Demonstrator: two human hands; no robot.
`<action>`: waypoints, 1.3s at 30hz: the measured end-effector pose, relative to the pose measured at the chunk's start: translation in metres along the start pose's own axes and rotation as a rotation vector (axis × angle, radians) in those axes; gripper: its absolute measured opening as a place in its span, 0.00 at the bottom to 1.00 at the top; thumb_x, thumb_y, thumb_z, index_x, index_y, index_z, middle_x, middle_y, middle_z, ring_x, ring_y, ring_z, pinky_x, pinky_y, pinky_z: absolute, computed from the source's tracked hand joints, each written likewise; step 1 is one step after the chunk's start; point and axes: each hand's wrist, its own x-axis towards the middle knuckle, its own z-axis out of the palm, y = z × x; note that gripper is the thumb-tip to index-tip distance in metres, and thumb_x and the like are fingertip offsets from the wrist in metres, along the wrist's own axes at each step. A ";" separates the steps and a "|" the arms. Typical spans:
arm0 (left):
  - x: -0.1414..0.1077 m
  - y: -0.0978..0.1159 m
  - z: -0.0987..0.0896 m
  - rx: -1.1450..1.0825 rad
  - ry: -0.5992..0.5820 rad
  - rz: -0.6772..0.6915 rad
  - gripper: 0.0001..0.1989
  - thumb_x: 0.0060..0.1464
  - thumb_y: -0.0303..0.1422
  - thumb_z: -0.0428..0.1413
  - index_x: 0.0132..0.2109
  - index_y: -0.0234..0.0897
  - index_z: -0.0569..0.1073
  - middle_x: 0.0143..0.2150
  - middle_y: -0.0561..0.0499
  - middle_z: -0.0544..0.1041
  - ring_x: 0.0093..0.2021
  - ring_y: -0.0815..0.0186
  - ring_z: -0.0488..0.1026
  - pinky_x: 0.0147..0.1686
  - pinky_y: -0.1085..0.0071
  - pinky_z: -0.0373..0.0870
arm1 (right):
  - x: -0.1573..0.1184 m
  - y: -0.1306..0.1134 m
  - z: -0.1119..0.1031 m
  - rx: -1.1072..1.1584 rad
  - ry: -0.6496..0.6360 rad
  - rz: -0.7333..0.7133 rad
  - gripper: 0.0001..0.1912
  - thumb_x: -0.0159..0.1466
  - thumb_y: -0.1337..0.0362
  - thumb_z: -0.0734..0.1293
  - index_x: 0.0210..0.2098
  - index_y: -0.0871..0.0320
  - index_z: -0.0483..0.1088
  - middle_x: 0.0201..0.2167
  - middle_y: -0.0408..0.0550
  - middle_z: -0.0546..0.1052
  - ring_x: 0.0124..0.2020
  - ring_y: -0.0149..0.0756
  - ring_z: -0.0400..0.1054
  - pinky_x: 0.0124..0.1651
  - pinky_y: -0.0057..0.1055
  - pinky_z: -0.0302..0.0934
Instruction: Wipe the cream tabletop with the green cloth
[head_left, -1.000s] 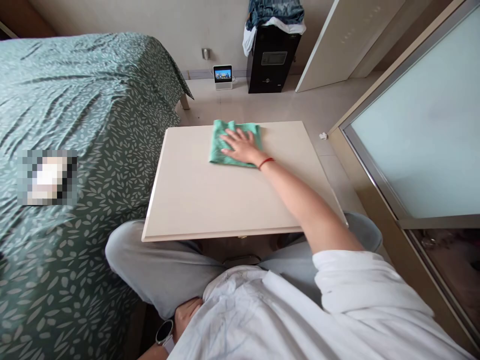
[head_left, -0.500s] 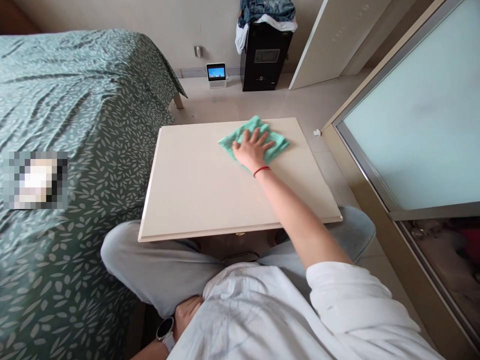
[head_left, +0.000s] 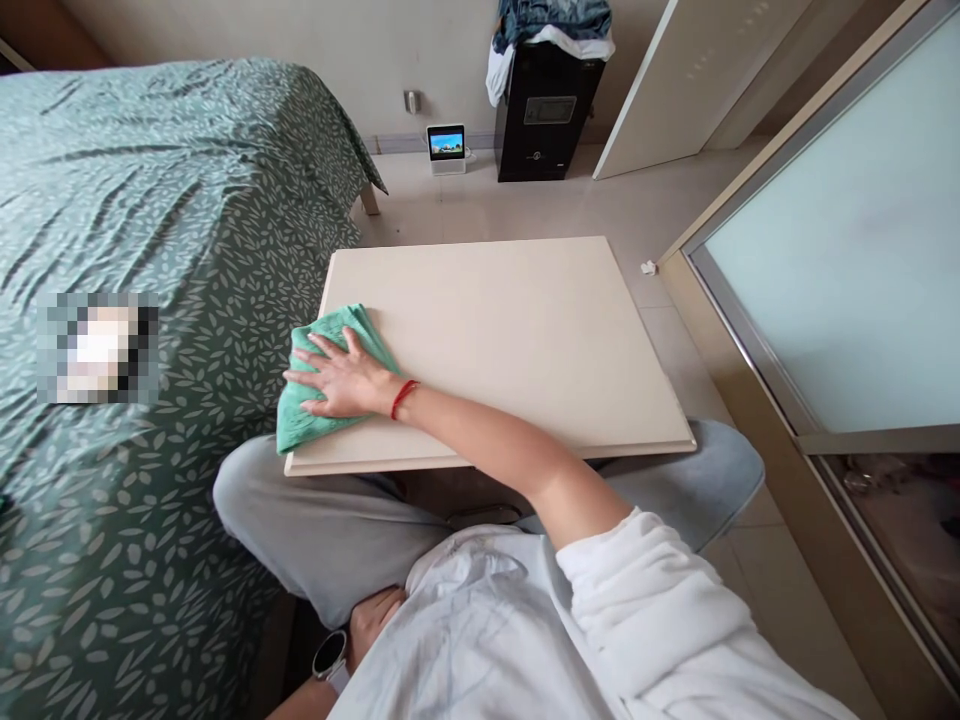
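A cream-coloured flat tabletop (head_left: 517, 330) lies in front of me, above my crossed legs in grey trousers (head_left: 315, 510). My right hand (head_left: 341, 378) presses flat, fingers spread, on a crumpled green microfibre cloth (head_left: 343, 325) at the near left corner of the top. The cloth hangs slightly past the left edge. A red cord circles that wrist. My left hand (head_left: 375, 622) rests low by my thigh, partly hidden by my white shirt, with a smartwatch (head_left: 330, 660) on the wrist.
A bed with a green leaf-patterned cover (head_left: 172, 250) runs close along the left. A frosted glass door (head_left: 840, 230) stands at the right. Further off on the floor are a small screen device (head_left: 446, 148) and a black cabinet (head_left: 547, 110) with clothes on top.
My right hand and the cloth have slid from the far middle of the tabletop to its near left corner. My left hand has stayed where it was.
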 end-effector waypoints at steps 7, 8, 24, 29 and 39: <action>0.002 0.003 0.000 -0.022 0.022 -0.020 0.19 0.53 0.36 0.41 0.17 0.37 0.59 0.14 0.57 0.60 0.14 0.76 0.60 0.16 0.80 0.52 | -0.142 0.124 -0.012 0.108 0.071 0.533 0.39 0.86 0.48 0.59 0.92 0.48 0.57 0.95 0.49 0.48 0.95 0.60 0.39 0.92 0.68 0.33; 0.002 0.003 0.000 -0.026 0.023 -0.018 0.19 0.53 0.36 0.40 0.17 0.37 0.59 0.14 0.56 0.60 0.14 0.76 0.60 0.16 0.80 0.52 | -0.170 0.142 -0.013 0.097 0.086 0.616 0.40 0.85 0.51 0.58 0.92 0.53 0.57 0.95 0.56 0.48 0.94 0.64 0.39 0.91 0.73 0.35; 0.004 0.004 0.000 -0.021 0.023 0.044 0.16 0.52 0.35 0.42 0.19 0.37 0.59 0.15 0.57 0.60 0.15 0.76 0.59 0.17 0.80 0.51 | -0.177 0.105 0.004 0.043 0.176 0.932 0.43 0.84 0.51 0.60 0.92 0.65 0.57 0.93 0.72 0.51 0.91 0.85 0.45 0.85 0.87 0.46; 0.004 0.003 -0.001 0.007 0.027 0.057 0.17 0.53 0.33 0.42 0.18 0.37 0.59 0.14 0.57 0.59 0.14 0.77 0.58 0.16 0.81 0.50 | -0.065 0.018 0.014 0.098 0.135 0.369 0.45 0.83 0.45 0.65 0.91 0.58 0.59 0.93 0.67 0.49 0.92 0.83 0.43 0.85 0.89 0.43; -0.005 0.000 0.000 0.035 0.007 0.004 0.18 0.54 0.35 0.40 0.19 0.37 0.61 0.15 0.56 0.61 0.15 0.76 0.58 0.17 0.80 0.51 | -0.049 0.005 0.034 0.108 0.132 -0.037 0.37 0.83 0.51 0.68 0.88 0.45 0.66 0.93 0.55 0.54 0.93 0.72 0.41 0.86 0.90 0.36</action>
